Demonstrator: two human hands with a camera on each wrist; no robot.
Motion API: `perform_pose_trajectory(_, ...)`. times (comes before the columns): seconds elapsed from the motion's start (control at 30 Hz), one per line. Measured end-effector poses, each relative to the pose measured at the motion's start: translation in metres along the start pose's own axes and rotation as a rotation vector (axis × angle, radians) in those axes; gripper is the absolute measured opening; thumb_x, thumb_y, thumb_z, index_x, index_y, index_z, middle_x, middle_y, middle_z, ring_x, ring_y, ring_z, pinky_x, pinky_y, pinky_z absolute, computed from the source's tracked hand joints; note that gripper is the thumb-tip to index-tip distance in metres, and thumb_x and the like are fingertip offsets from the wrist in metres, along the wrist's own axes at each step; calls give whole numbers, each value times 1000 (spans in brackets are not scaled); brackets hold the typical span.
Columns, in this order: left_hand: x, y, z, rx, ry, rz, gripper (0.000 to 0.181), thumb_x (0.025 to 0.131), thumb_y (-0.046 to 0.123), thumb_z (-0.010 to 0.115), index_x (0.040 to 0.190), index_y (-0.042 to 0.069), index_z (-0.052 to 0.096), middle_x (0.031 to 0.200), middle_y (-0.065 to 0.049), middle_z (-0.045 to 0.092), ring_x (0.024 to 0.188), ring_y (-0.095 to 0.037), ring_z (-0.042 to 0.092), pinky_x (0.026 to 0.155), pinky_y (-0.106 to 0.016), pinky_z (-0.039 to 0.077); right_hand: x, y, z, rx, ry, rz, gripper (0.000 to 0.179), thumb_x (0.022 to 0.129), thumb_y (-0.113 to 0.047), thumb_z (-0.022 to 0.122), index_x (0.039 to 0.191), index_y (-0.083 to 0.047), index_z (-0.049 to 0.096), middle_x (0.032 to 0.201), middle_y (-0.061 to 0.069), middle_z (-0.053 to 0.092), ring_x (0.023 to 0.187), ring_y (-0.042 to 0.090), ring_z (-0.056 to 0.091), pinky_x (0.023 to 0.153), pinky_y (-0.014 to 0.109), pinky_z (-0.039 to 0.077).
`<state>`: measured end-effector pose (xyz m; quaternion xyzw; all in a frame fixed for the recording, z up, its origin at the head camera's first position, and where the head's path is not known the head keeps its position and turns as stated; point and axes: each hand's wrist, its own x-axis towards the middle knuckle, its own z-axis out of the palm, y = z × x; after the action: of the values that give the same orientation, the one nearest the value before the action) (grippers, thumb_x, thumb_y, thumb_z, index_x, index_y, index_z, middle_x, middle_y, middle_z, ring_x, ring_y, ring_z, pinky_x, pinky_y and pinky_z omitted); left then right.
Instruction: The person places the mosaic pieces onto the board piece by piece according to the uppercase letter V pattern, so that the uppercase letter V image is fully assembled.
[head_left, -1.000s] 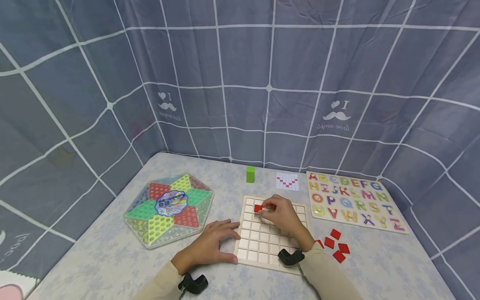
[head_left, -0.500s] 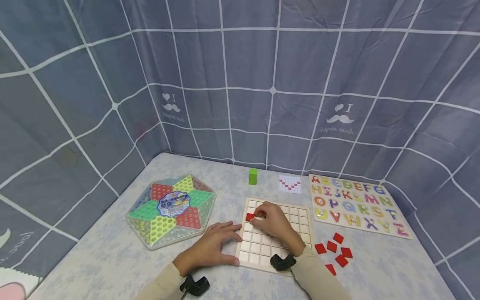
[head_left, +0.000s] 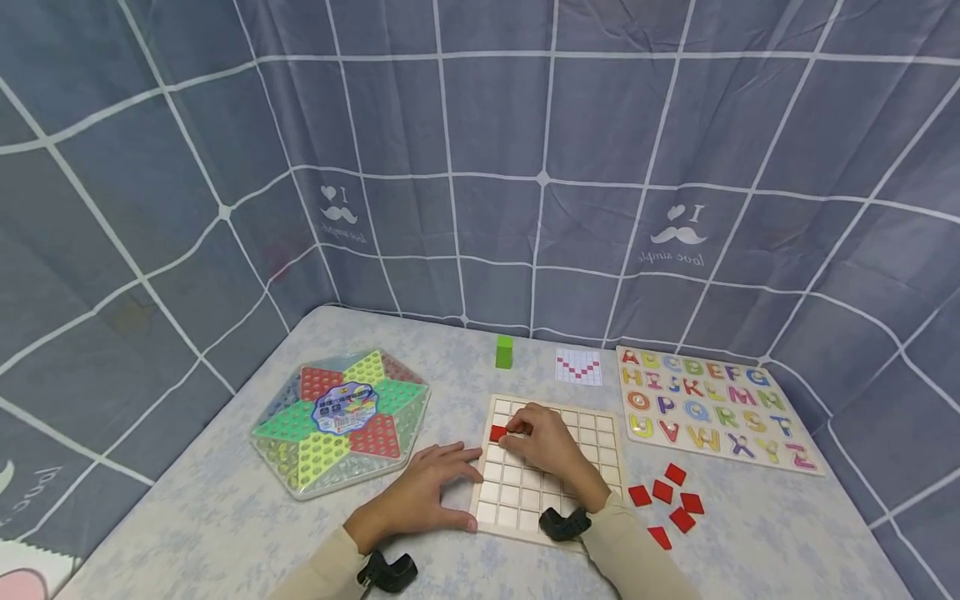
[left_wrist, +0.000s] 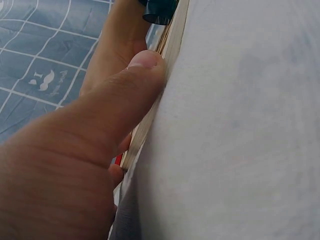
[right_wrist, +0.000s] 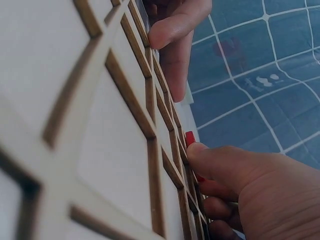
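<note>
A wooden grid board (head_left: 510, 496) with square recesses lies on the table. My right hand (head_left: 551, 446) is over its upper left part, thumb and index finger pinching a small red square tile (head_left: 498, 433) at the leftmost column. In the right wrist view, the red tile (right_wrist: 189, 138) shows at the thumb tip, low against the grid ridges; more red shows below the thumb. At the board's left side rests my left hand (head_left: 431, 492), thumb and fingers spread along the edge. The left wrist view shows the thumb (left_wrist: 145, 62) against the board's side (left_wrist: 172, 45).
Several loose red tiles (head_left: 662, 491) lie right of the board. Behind it are a green block (head_left: 504, 352) and a card with a red V pattern (head_left: 578, 367). An alphabet puzzle (head_left: 716, 408) lies at right, a hexagonal Chinese checkers set (head_left: 341, 421) at left.
My right hand has moved the red tile left and slightly nearer, to the board's leftmost column. Over the last half second it stays almost still. The left hand keeps its place.
</note>
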<state>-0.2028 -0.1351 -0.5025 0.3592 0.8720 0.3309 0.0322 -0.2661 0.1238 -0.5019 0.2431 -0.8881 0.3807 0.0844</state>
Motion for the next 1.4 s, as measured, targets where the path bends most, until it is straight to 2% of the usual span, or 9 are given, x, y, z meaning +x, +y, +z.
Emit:
perform_pose_trajectory(0.13,0,0,-1,-8,-1,-3,52,79,57,80,120,27,68,153,0,48,145,-33,34,113,-65,20,1,-1,-1,14,1,-7,12,83,-14,85,83,-15,73,80,-10,59,70,8,53,64,27,47)
perform_pose_trajectory(0.27,0,0,-1,-12,-4,-10,52,79,57,80,120,28,68,153,1,48,146,-32,33,113,-65,20,1,-1,-1,27,-9,-10,18,83,-12,85,74,-17,70,78,-9,58,69,8,51,63,27,45)
perform_pose_trajectory(0.4,0,0,-1,-9,0,-7,53,78,57,81,119,28,68,153,0,48,146,-32,34,113,-65,20,0,-1,-1,35,-15,20,25,82,-12,85,69,-19,65,77,-7,56,69,10,48,63,27,43)
perform_pose_trajectory(0.5,0,1,0,-3,3,-3,53,78,57,81,120,28,68,153,0,48,145,-32,34,113,-65,21,-1,-2,0,41,-15,34,22,82,-13,86,76,-17,66,79,-5,56,71,11,49,65,28,44)
perform_pose_trajectory(0.57,0,1,0,-2,0,-1,53,78,57,81,120,28,68,153,-1,48,145,-32,34,113,-65,21,-1,-2,0,50,-17,33,16,82,-12,86,86,-13,70,81,-4,57,72,13,50,66,29,45)
perform_pose_trajectory(0.7,0,0,-1,-4,-4,-5,53,79,57,81,121,28,68,153,0,48,146,-32,33,113,-65,21,0,-1,0,61,-18,15,21,84,-11,84,103,-9,76,85,-5,59,74,13,53,68,30,47)
perform_pose_trajectory(1.17,-1,-2,1,-3,6,-3,52,78,58,81,119,28,67,152,0,49,145,-32,35,113,-64,21,2,-2,2,70,-16,50,8,86,-12,82,93,-10,81,85,-5,61,75,12,55,67,31,45)
perform_pose_trajectory(1.4,0,-4,1,4,25,28,51,79,57,80,118,27,68,151,-3,50,143,-37,37,109,-68,24,1,-2,1,62,-6,71,5,89,-14,80,91,-9,81,85,-6,62,74,10,53,67,30,46)
